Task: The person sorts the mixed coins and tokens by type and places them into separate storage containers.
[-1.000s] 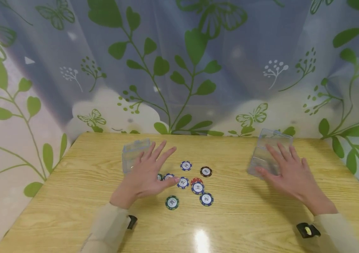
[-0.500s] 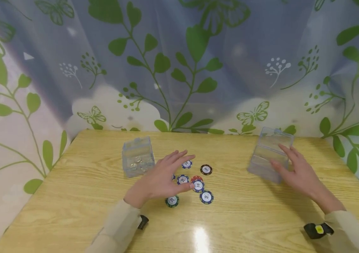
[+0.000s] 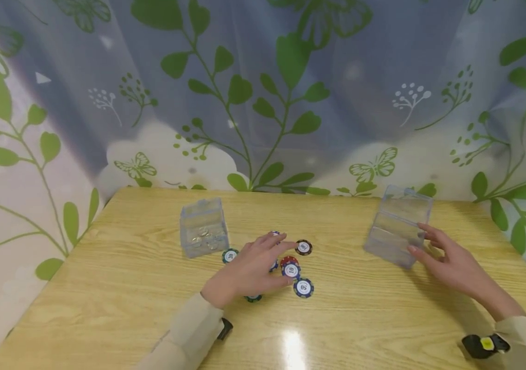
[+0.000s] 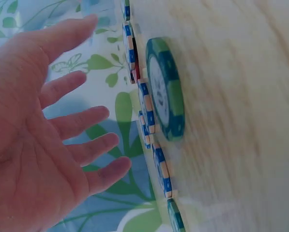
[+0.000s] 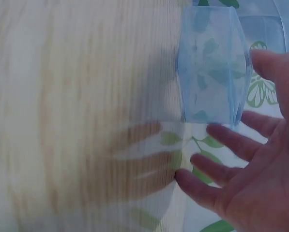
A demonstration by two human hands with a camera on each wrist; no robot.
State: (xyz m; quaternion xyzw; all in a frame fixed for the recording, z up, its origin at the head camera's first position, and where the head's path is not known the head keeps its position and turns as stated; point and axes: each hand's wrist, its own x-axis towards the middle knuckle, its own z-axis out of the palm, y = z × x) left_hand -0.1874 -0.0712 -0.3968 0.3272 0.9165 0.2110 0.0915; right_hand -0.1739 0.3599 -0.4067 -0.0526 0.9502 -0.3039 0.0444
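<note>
My left hand [image 3: 253,264] hovers over several poker chips, fingers spread and holding nothing. Around it lie a green 20 chip [image 3: 230,256], a dark 100 chip [image 3: 304,247], a blue 50 chip [image 3: 303,288] and a blue 10 chip [image 3: 291,270] overlapping a red chip [image 3: 289,260]. Other chips are partly hidden beneath the hand; a green one [image 4: 166,92] stands out in the left wrist view. My right hand [image 3: 452,264] is at the right side of a clear plastic box [image 3: 390,249], thumb and fingers apart; whether they touch it I cannot tell.
Left of the chips stands another clear box [image 3: 188,249], lid raised, with several coins inside. Both boxes rest on a wooden table [image 3: 119,288]. A patterned curtain [image 3: 263,128] hangs along the table's back edge.
My left hand has moved right from beside the left box to over the chips, uncovering the coins. My right hand has shifted right and toward me, from over the right box to its side.
</note>
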